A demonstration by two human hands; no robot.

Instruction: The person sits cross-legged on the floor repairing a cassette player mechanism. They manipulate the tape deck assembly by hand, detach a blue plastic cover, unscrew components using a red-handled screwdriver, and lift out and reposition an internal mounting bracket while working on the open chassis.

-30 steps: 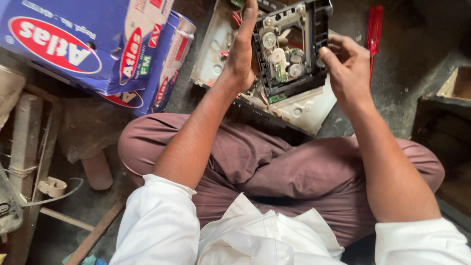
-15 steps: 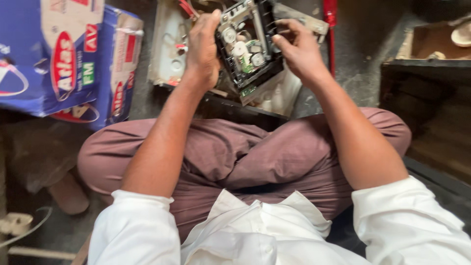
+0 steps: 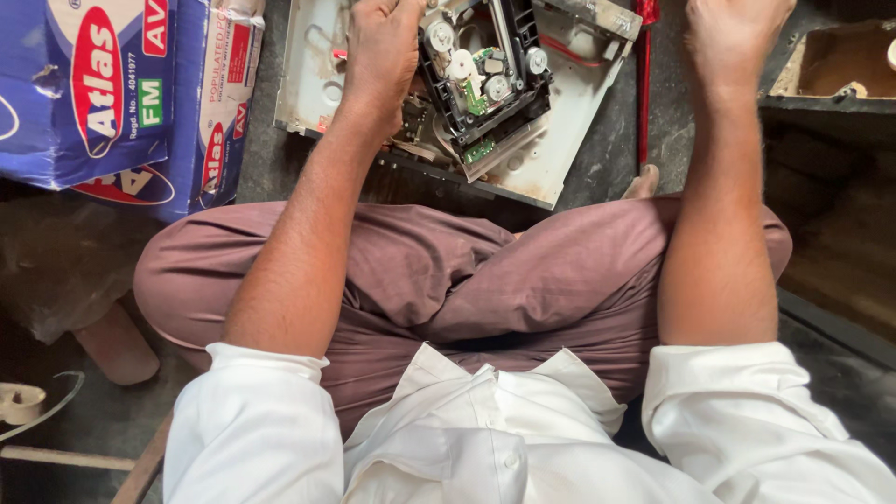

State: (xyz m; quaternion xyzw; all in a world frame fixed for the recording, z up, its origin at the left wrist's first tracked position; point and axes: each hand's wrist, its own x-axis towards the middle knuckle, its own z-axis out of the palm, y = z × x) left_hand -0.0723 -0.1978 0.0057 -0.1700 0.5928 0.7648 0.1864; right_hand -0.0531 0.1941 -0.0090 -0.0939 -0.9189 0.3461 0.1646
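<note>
Top centre of the frame: my left hand grips the left edge of the black disc mechanism, tilted up off the grey metal tray on the floor. My right hand, upper right, is clear of it beside the red screwdriver; its fingers are cut off, so their state cannot be told. The mechanism looks light, stiff and fragile: hold the frame, not the gears. Its long axis runs toward the frame's top.

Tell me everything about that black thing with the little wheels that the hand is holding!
The black frame looks like plastic, open in the middle. Inside sit small white wheels, a green board piece and thin metal rods. It is tilted, resting on a flat grey metal tray on the floor, in front of the crossed legs. The left hand grips its left edge. The right hand is apart from it.
</note>
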